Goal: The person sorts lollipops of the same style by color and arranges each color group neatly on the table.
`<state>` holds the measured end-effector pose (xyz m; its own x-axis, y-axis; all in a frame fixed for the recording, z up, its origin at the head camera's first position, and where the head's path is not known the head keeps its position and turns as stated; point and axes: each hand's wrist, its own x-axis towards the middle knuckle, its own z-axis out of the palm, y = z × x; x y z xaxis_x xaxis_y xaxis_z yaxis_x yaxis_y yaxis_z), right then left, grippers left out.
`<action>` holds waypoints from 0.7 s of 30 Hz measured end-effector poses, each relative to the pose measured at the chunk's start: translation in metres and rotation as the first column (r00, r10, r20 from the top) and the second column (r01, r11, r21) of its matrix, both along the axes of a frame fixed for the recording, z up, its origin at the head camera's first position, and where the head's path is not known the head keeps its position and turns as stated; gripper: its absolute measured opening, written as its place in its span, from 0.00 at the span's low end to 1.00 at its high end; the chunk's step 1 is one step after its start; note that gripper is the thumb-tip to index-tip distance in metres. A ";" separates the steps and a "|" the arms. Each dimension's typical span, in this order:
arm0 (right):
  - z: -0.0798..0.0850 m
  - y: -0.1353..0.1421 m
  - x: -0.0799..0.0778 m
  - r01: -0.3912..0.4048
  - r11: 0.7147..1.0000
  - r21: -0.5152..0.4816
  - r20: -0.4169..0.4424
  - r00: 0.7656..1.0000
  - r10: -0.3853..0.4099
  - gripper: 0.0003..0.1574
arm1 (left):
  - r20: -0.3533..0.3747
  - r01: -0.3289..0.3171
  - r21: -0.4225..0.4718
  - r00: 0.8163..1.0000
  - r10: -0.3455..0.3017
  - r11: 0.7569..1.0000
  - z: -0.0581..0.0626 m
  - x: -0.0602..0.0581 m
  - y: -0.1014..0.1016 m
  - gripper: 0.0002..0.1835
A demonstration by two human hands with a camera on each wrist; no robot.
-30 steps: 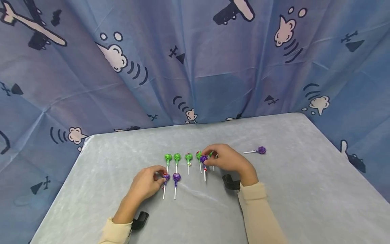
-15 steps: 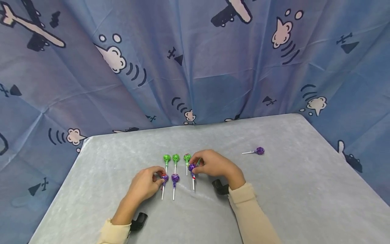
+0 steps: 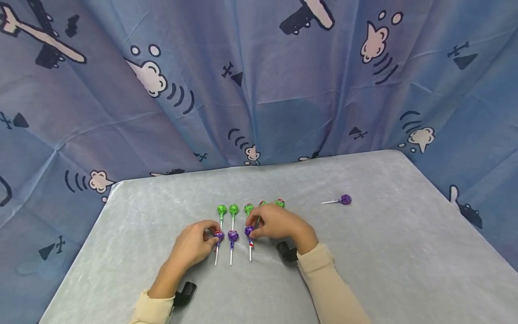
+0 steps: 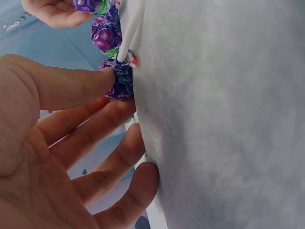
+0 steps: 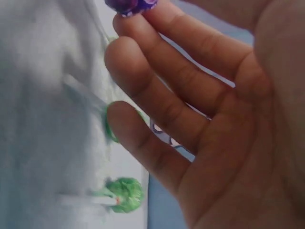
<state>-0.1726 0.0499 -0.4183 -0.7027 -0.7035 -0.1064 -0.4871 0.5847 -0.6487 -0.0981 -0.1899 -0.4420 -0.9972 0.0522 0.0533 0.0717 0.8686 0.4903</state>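
My left hand pinches the head of the leftmost purple lollipop between thumb and fingers, its stick pointing toward me on the table. Just right of it lies a second purple lollipop, touched by neither hand. My right hand pinches a third purple lollipop by its head, in line with the other two. Behind them runs a row of several green lollipops; the right hand partly covers some. In the right wrist view, a green lollipop lies beyond the little finger.
Another purple lollipop lies on its side toward the back right, stick pointing left. The grey-covered table ends at a blue patterned curtain. Black wrist devices sit at both wrists.
My right hand has carried its purple lollipop left and toward me, into line with the other two purple ones. Green lollipops at the right have come into view. The left hand keeps its place.
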 end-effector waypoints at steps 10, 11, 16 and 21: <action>-0.007 -0.006 0.001 -0.023 0.999 0.031 0.025 0.999 0.023 0.10 | -0.017 -0.001 -0.003 1.000 0.001 1.000 -0.001 -0.001 0.000 0.12; -0.007 -0.006 0.001 -0.022 0.999 0.031 0.023 1.000 0.021 0.10 | -0.018 0.000 -0.002 1.000 0.000 1.000 -0.001 -0.001 0.000 0.12; -0.007 -0.007 0.000 -0.002 0.999 0.034 0.018 1.000 0.001 0.10 | -0.011 0.001 -0.003 1.000 -0.001 1.000 -0.002 -0.002 0.000 0.12; -0.006 -0.006 0.000 0.003 0.999 0.039 0.014 1.000 -0.004 0.10 | -0.006 0.002 0.000 1.000 -0.002 1.000 -0.001 -0.001 0.000 0.12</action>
